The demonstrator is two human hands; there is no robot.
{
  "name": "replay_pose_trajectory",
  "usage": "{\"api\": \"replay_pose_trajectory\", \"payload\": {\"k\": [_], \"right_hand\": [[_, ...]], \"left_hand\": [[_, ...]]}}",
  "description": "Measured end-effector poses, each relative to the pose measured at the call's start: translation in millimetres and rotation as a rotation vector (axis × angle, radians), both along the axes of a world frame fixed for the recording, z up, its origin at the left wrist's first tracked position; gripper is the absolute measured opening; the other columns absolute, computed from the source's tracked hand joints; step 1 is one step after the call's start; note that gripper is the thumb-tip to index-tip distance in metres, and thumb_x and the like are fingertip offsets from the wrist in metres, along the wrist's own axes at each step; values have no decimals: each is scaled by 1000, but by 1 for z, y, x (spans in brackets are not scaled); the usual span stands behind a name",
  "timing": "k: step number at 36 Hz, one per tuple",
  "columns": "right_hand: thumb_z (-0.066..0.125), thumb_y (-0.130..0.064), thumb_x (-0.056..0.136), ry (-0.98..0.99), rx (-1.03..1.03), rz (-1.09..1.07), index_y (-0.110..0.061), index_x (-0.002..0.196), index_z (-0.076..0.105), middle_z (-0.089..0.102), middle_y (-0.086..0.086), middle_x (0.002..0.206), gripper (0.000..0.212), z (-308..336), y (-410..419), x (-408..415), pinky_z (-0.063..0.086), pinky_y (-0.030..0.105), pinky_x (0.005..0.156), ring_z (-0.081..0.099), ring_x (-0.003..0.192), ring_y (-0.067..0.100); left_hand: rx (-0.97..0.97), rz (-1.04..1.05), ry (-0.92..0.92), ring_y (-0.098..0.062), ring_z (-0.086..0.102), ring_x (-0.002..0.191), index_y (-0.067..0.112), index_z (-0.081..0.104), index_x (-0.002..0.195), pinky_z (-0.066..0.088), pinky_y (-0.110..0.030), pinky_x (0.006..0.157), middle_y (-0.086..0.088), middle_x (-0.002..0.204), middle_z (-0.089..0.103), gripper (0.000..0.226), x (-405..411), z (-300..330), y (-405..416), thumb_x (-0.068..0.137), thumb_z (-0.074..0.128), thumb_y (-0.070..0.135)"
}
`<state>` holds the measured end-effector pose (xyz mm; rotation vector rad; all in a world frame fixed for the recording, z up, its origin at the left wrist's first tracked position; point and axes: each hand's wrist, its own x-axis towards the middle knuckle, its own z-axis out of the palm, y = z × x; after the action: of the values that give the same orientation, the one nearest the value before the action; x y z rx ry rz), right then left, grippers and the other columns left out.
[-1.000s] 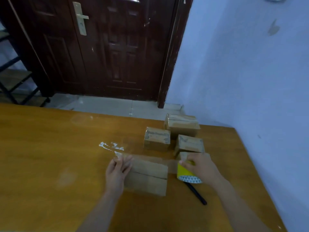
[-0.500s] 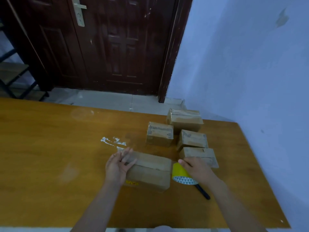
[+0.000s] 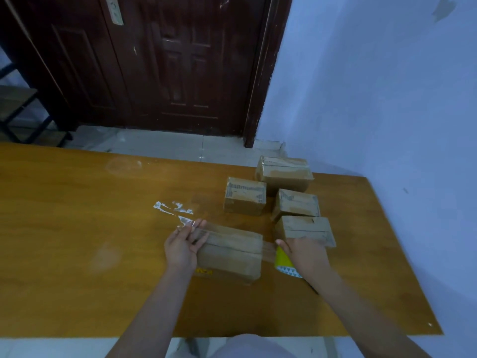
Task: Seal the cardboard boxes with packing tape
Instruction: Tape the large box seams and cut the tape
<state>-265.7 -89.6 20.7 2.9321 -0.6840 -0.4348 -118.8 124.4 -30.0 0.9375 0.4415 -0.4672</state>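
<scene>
A brown cardboard box [image 3: 232, 250] lies on the wooden table [image 3: 77, 241] in front of me. My left hand [image 3: 184, 245] rests flat on the box's left end, fingers straight, pressing down the end of a clear tape strip. The strip runs across the box top to a yellow roll of packing tape [image 3: 284, 260], which my right hand [image 3: 307, 254] grips just off the box's right end.
Several more small cardboard boxes [image 3: 295, 204] stand behind and to the right, near the table's right edge. White tape scraps [image 3: 171, 209] stick to the table left of them. A dark pen tip [image 3: 313, 289] shows under my right wrist. A dark door [image 3: 165, 60] and blue wall lie beyond.
My right hand has brought the roll down from level with the box top to beside its right end. The left hand stays on the left end. The camera tilted down.
</scene>
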Motion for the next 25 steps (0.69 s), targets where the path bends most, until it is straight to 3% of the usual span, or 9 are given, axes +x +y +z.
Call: {"api": "replay_pose_trajectory", "payload": {"k": [4,6,9,12,14,16,22,25], "right_hand": [[22,-50,100,-19,77,13,-21,79,49,36,-7,58,45,-2,5,7,24,23,42,36,51,11],[22,-50,100,-41,94,47,-21,77,47,36,-7,58,45,-2,7,10,24,23,42,45,58,15],[22,-52,99,-58,109,82,-22,69,41,36,-8,58,47,-5,9,14,25,23,43,52,64,18],[22,-53,99,-49,161,75,-23,63,36,40,-6,58,49,-12,12,20,31,26,46,56,65,19],[21,-53,98,-48,178,77,-25,61,34,42,-6,59,49,-15,11,23,30,26,45,54,64,18],[22,-53,98,-48,184,74,-26,61,33,42,-7,60,48,-15,10,24,26,24,43,50,63,17],[24,-51,99,-25,178,74,-24,61,35,43,-6,61,48,-15,12,27,25,24,45,48,62,16],[25,-50,100,-3,187,44,-22,62,38,44,-5,62,48,-15,15,30,35,26,51,50,64,17]], "left_hand": [[-125,-38,33,-23,70,91,-5,45,121,58,-49,72,-26,125,57,25,7,-5,9,99,42,6],[-203,-58,47,-21,72,88,3,50,102,55,-53,72,-21,121,61,13,8,-7,13,100,38,8],[-340,-66,73,-24,71,92,10,45,105,50,-62,73,-18,104,70,12,9,-9,18,94,41,10],[-415,-95,90,-29,69,98,15,45,100,49,-66,72,-21,107,69,23,11,-10,23,81,58,11],[-435,-110,84,-32,68,101,14,48,86,47,-68,73,-24,111,67,50,10,-9,23,54,86,11],[-445,-124,70,-32,68,102,14,49,83,45,-70,74,-24,112,67,73,9,-9,24,28,96,16],[-454,-97,80,-31,67,103,10,46,105,47,-69,73,-23,110,68,98,10,-9,23,22,97,17],[-438,-100,91,-31,62,111,11,45,108,47,-69,75,-23,111,68,101,8,-4,23,22,97,18]]}}
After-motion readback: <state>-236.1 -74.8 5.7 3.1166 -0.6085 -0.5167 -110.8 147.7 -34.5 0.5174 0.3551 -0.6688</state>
